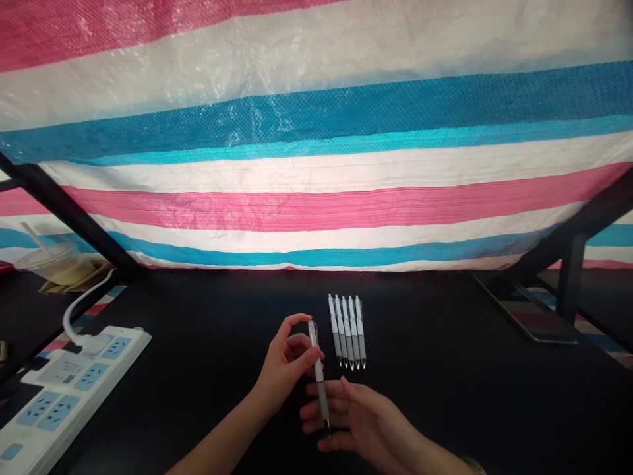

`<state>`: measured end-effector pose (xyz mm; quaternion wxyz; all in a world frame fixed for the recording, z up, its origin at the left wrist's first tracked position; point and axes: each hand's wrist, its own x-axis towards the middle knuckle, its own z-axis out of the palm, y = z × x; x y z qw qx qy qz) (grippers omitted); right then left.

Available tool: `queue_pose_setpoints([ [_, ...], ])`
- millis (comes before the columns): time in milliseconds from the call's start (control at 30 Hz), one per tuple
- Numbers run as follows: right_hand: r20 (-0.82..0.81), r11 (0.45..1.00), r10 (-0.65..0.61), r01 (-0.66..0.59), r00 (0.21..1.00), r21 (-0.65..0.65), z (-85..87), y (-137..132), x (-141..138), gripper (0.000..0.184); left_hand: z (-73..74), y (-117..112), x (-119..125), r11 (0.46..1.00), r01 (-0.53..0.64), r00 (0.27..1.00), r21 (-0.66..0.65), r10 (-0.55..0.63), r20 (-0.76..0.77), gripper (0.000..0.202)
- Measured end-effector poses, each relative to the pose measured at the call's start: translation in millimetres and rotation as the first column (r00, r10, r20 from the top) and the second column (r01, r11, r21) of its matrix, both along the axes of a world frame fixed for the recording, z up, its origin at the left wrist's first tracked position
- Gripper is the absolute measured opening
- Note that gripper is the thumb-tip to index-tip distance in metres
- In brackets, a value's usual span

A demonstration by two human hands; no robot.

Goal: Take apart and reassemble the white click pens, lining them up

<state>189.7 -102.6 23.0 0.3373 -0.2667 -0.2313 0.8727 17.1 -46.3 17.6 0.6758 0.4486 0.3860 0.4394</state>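
A white click pen [318, 369] with a grey grip is held by my left hand [289, 356], thumb on its barrel and index finger at the clicker end. Its tip points down toward me. Beside the pen's lower half is my right hand [363, 415], fingers spread and curving behind the grip; whether they touch it I cannot tell. Just beyond, several matching white pens [348, 330] lie side by side in a row on the black table [425, 369], tips toward me.
On the left lies a white power strip [93, 396] with a plugged-in cable [72, 316]. Farther left stands a lidded plastic cup [54, 260] with a straw. A dark phone or tablet [524, 307] lies at the right. Striped sheeting [316, 211] hangs behind, between black frame bars [79, 221].
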Motion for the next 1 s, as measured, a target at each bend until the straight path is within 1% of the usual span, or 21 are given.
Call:
queue_pose_setpoints([
  [100, 0.011, 1.0, 0.005, -0.005, 1.0, 0.0, -0.2, 0, 0, 0.049, 1.5, 0, 0, 1.0, -0.021, 1.0, 0.019, 0.022, -0.007, 0.052],
  [200, 0.009, 1.0, 0.012, -0.012, 1.0, -0.01, -1.5, -1, 0, 0.049, 2.6, 0, 0, 0.999, -0.009, 1.0, 0.042, 0.01, -0.017, 0.051],
  [300, 0.001, 1.0, 0.02, -0.02, 1.0, -0.02, -2.1, -1, -1, 0.05, 3.1, 0, -1, 0.999, 0.0, 1.0, 0.032, 0.001, -0.02, 0.049],
  [467, 0.014, 0.999, 0.021, -0.021, 1.0, -0.025, 0.8, 1, -2, 0.05, 4.3, 2, -2, 1.0, -0.001, 1.0, 0.001, 0.001, -0.015, 0.055],
  [567, 0.007, 0.999, 0.023, -0.022, 1.0, -0.027, 0.9, 1, -2, 0.05, 5.0, 3, -3, 1.0, 0.006, 1.0, 0.001, -0.006, -0.016, 0.053],
  [700, -0.008, 0.999, 0.024, -0.024, 1.0, -0.028, -1.6, 0, -1, 0.051, 6.4, 2, -3, 1.0, -0.009, 1.0, -0.01, 0.009, -0.008, 0.048],
  [867, -0.012, 0.999, 0.023, -0.024, 1.0, -0.033, -3.6, 1, -2, 0.051, 10.4, 0, -1, 0.999, -0.039, 0.999, -0.008, 0.039, -0.015, 0.051],
  [1000, -0.012, 0.999, 0.028, -0.028, 1.0, -0.033, -3.3, 1, -2, 0.051, 13.1, 0, -1, 0.999, -0.047, 0.999, -0.001, 0.047, -0.024, 0.049],
])
